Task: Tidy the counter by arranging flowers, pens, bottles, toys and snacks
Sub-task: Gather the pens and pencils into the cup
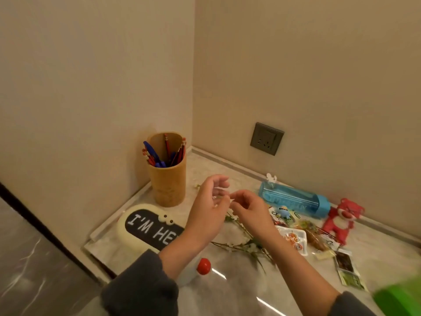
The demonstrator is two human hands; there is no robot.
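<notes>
My left hand (210,201) and my right hand (249,207) meet above the counter (239,290), fingertips together. Both pinch a thin flower sprig (232,199) with small white blossoms; one tip pokes out left of my left hand. More flower branches (241,246) lie on the counter under my hands. A tan pen holder (169,181) with red and blue pens (157,153) stands in the corner. A blue bottle (293,199) lies on its side by the wall. Beside it sit a red bear toy (341,218) and several snack packets (293,239).
A cream case lettered "I'M HE" (145,226) lies at the left, partly behind my left forearm. A red-capped bottle (204,266) lies below that forearm. A small blue toy (284,212) rests among the snacks. A blurred green object (401,297) fills the lower right. A wall socket (267,139) sits above the counter.
</notes>
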